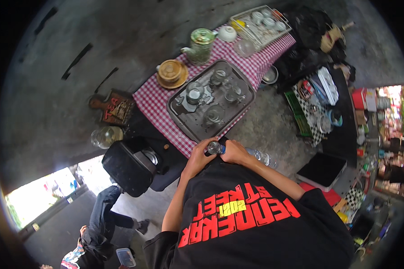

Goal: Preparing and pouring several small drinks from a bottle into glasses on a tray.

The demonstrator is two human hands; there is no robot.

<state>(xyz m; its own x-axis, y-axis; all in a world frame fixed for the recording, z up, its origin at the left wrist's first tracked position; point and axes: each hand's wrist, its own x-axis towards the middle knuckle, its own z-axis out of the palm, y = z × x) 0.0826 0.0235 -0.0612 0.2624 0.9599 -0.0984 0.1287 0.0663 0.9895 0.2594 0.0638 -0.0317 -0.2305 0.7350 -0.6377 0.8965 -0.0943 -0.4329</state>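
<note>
With the two hands as the centre of the clock, a person in jeans (105, 213) is at eight o'clock. A glass jar (107, 136) stands near nine, beside a black appliance (128, 172). At eleven, a brown cup (171, 70) rests on its saucer upon the checked cloth (151, 105). The left hand (199, 156) has its fingers bent around a small clear object (214, 147), which is between the hands, just below the table edge. A green teapot (200, 47) and, nearer, a dark tray (189, 120) with clear glassware (214, 115) are at twelve. The right hand (234, 153) is clenched on the same object, at its blue part (222, 149). At four, just beside the right forearm, is a clear plastic bottle (263, 157); I cannot tell whether it joins this object. A green crate (296, 112) is at two.
</note>
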